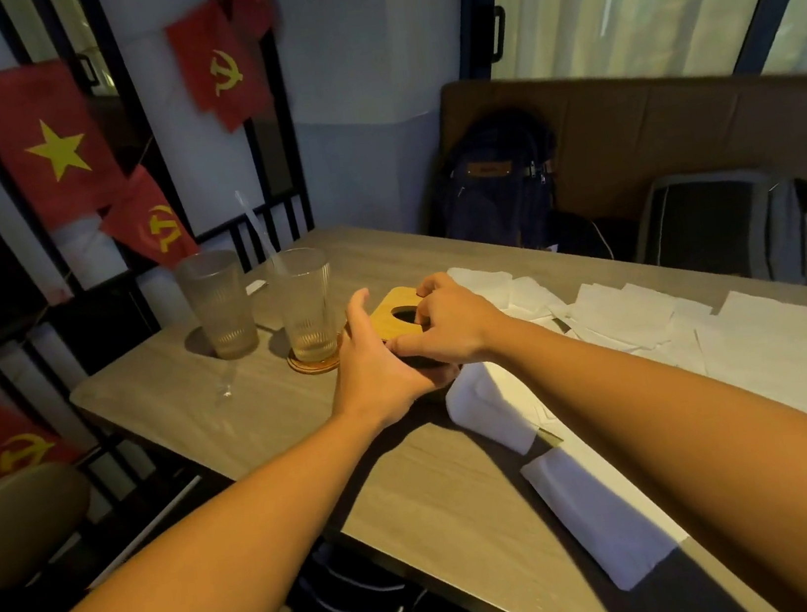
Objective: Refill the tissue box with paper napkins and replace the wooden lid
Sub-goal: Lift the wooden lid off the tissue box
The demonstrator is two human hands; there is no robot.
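The wooden lid, light brown with a dark oval slot, lies on top of the dark tissue box, which my hands almost wholly hide. My left hand presses against the box's left side, thumb raised beside the lid. My right hand is on the lid from the right, fingers curled over its far edge and slot, thumb at its near edge. White paper napkins lie scattered across the table to the right. A folded napkin stack sits just in front of the box.
Two ribbed glasses stand left of the box, the nearer one on a round coaster with a straw. Another napkin bundle lies near the table's front edge. Backpacks rest on the bench behind.
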